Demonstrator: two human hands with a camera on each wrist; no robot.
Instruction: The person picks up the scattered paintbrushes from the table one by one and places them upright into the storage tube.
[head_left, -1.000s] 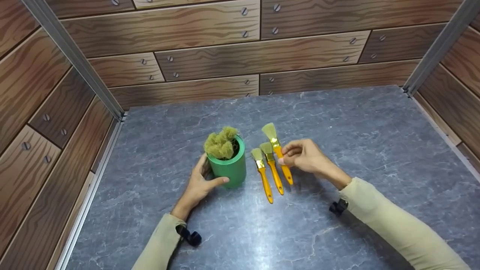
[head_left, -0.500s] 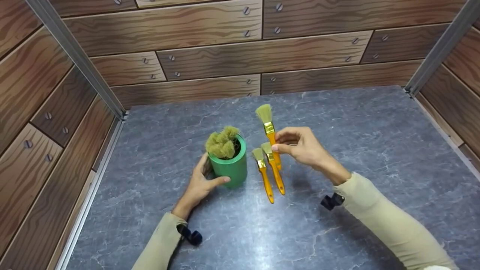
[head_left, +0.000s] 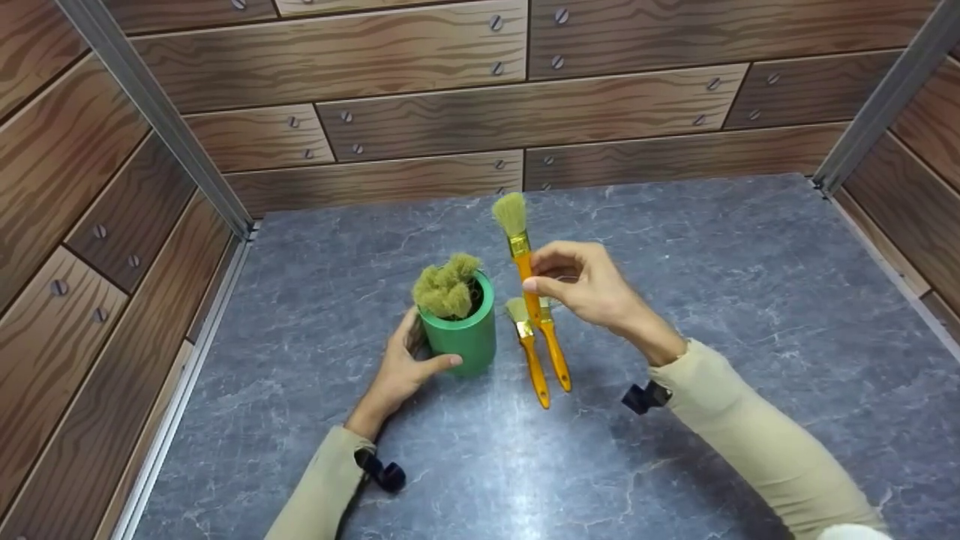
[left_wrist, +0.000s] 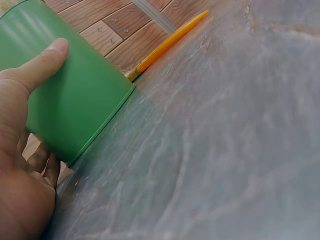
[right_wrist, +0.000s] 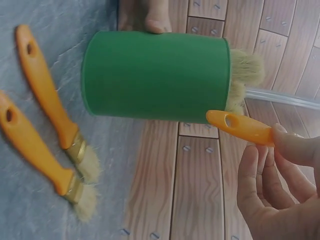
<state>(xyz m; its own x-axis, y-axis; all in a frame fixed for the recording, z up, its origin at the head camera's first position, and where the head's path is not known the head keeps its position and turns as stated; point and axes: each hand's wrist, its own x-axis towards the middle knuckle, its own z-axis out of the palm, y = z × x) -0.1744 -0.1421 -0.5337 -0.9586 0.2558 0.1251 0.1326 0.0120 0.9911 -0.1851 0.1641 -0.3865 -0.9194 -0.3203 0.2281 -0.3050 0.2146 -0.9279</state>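
A green cylindrical cup stands upright on the table, and several pale bristle tufts stick out of its top. My left hand holds the cup from its left side, thumb across the front, fingers behind. Between thumb and fingers, my right hand pinches a paintbrush by its orange handle, bristles up, above the table and to the right of the cup. In the right wrist view the handle's end overlaps the cup's rim. Two more paintbrushes lie side by side below it, partly covered by the held one.
The grey marbled tabletop reaches back to a wood-patterned wall. Metal frame posts stand at the corners. A dark wrist mount is strapped to each sleeve.
My right hand has lifted the paintbrush off the table beside the other two and carried it up and left toward the cup. My left hand and the cup have stayed in place.
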